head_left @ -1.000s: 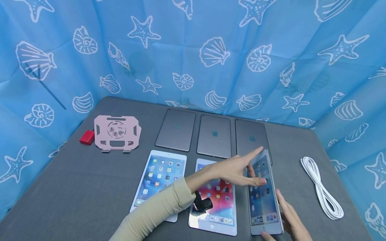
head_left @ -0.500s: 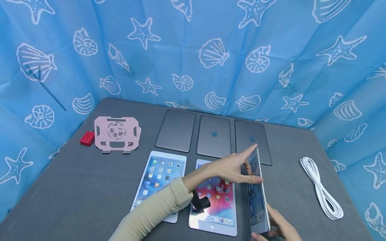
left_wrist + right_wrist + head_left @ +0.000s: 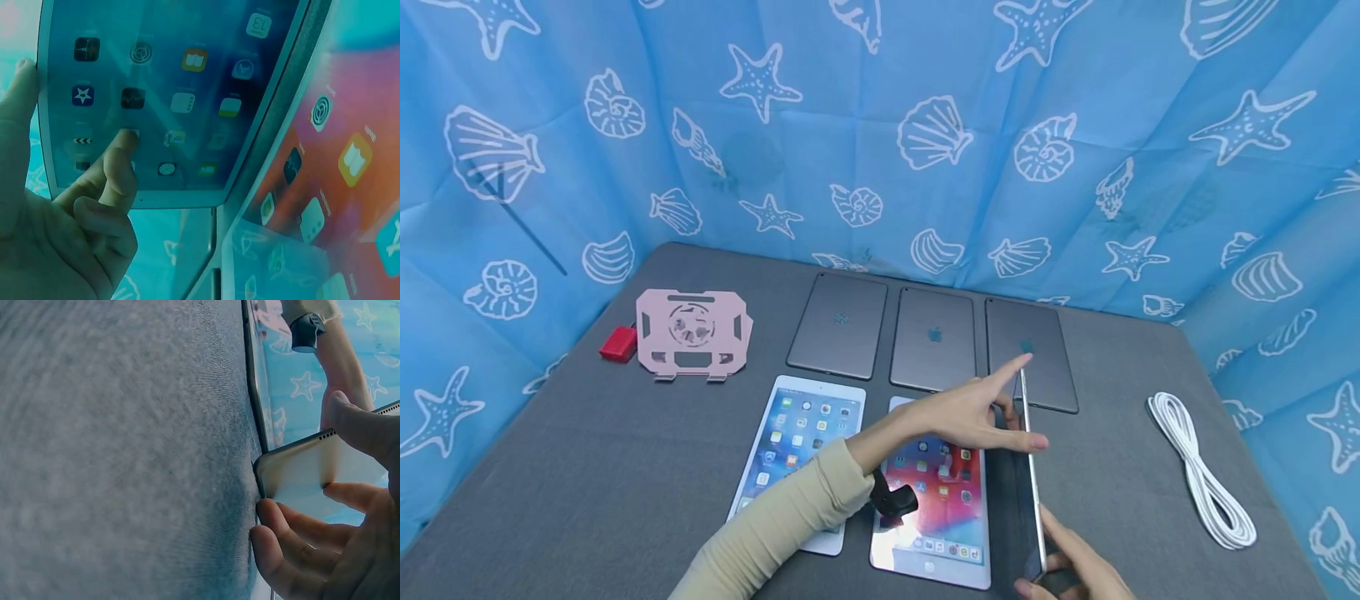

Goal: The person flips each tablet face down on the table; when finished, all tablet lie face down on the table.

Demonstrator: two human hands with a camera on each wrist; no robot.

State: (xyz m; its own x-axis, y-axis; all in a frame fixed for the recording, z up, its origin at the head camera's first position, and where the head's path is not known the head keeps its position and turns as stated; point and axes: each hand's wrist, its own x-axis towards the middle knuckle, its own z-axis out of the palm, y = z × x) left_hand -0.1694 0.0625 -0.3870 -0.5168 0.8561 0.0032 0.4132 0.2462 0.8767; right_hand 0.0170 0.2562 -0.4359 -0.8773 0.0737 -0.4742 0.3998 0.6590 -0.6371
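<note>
A white-framed tablet (image 3: 1028, 492) is tipped up on its long side, almost edge-on to the head view. My left hand (image 3: 966, 417) holds its far part, thumb across the upper edge and index finger stretched toward the far corner. In the left wrist view, bent fingers lie against the lit screen (image 3: 181, 75). Low at the near end, my right hand (image 3: 1075, 558) grips the tablet; the right wrist view has its thumb at the speaker-hole edge and fingertips by the silvery back (image 3: 294, 472). Beside it, a second white tablet (image 3: 943, 517) lies screen up, partly under the left wrist.
Another white tablet (image 3: 808, 425) lies further left, screen lit. Behind stand out three dark grey tablets (image 3: 838, 325) lying back up in a row. A pink stand (image 3: 692, 333) and red block (image 3: 619, 343) are far left; a coiled white cable (image 3: 1198, 475) lies right.
The held tablet has turned from its screen facing up at the head camera to nearly upright on its long side. Both hands have shifted left with it.
</note>
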